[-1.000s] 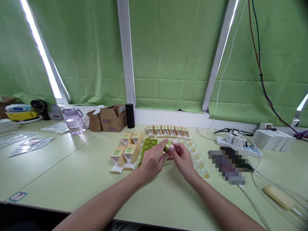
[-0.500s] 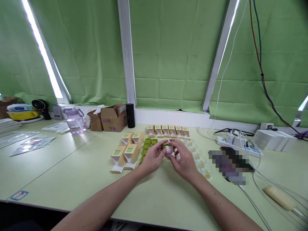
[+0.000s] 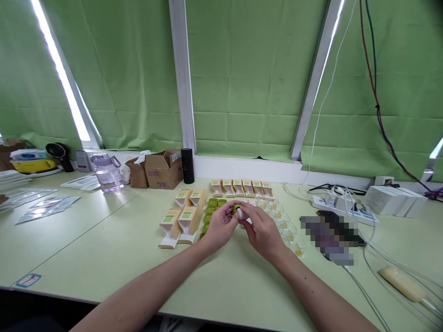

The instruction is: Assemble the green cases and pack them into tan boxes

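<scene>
Over the middle of the table, my left hand point(image 3: 221, 227) pinches a small green cup-like piece point(image 3: 236, 209). My right hand point(image 3: 266, 231) has its fingers closed around a white rounded piece point(image 3: 241, 215), which meets the green one. How far the two fit together is hidden by my fingers. Just left of my hands stand rows of green square cups point(image 3: 209, 216), partly covered by the left hand. On the right, clear plastic pieces with yellow centres point(image 3: 290, 237) lie in a slanting row beside my right hand.
Folded tan cartons with green labels point(image 3: 187, 216) stand at left, and more small cartons point(image 3: 237, 188) line the back. Phones point(image 3: 328, 237), cables and a power strip point(image 3: 342, 207) occupy the right. Farther left are a purple water bottle point(image 3: 107, 173), a cardboard box point(image 3: 162, 173) and a black cylinder point(image 3: 187, 166).
My right fingers have closed in over the white piece and moved slightly left, covering more of it. The left hand has stayed nearly still.
</scene>
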